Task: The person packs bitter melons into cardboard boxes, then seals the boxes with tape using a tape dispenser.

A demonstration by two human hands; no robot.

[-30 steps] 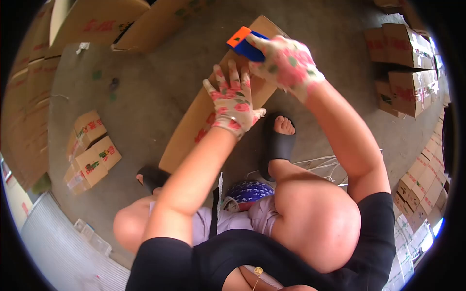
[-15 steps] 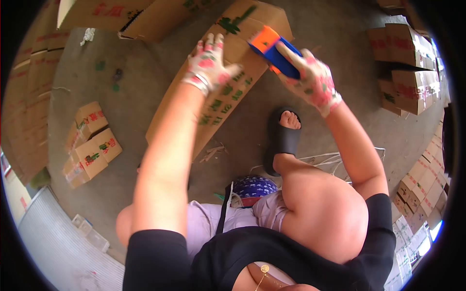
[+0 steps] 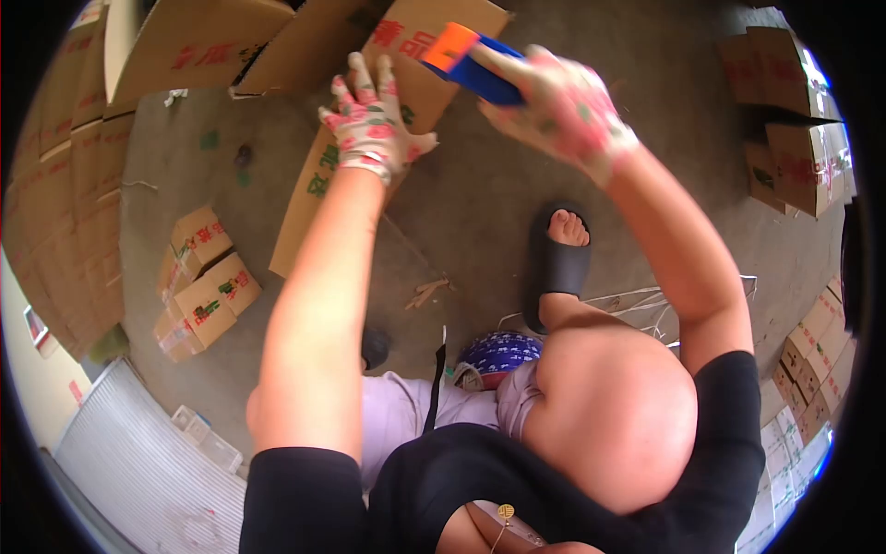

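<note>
Head view: your left hand [image 3: 374, 115] lies flat, fingers spread, on the long carton [image 3: 309, 198] at far centre; your right hand [image 3: 563, 106] is closed round the blue and orange tool [image 3: 466, 60], over the carton's far end; small cartons [image 3: 208, 291] sit left on the floor.

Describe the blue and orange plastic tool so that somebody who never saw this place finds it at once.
Find the long brown cardboard box with red and green print at top centre, under the left hand. At its upper end, the right hand in a floral glove grips the blue plastic tool with an orange tip. That bright colour pair sets it apart from the brown cartons.
</note>
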